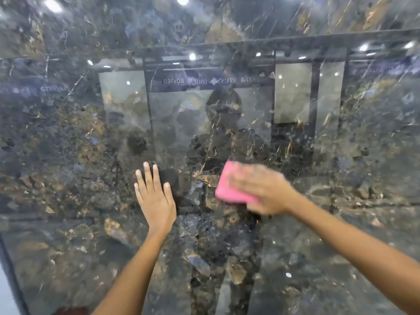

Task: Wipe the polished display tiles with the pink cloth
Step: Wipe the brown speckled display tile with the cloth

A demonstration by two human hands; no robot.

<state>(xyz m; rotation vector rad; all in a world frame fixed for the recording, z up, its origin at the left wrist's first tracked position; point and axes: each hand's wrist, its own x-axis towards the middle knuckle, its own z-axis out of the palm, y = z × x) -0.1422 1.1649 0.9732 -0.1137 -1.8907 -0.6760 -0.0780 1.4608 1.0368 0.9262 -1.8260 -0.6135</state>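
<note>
A large polished dark marble-patterned display tile [68, 155] fills the head view, standing upright in front of me. My right hand [263, 189], blurred by motion, presses a folded pink cloth [229, 187] flat against the tile near the middle. My left hand [154, 196] rests flat on the tile to the left of the cloth, fingers straight and pointing up. A gap of bare tile separates the two hands.
The glossy surface mirrors ceiling lights [192, 56], other display panels, a reversed sign and a person's dark outline. A dark frame edge [11, 269] runs down the tile's lower left side, with a pale surface beyond it.
</note>
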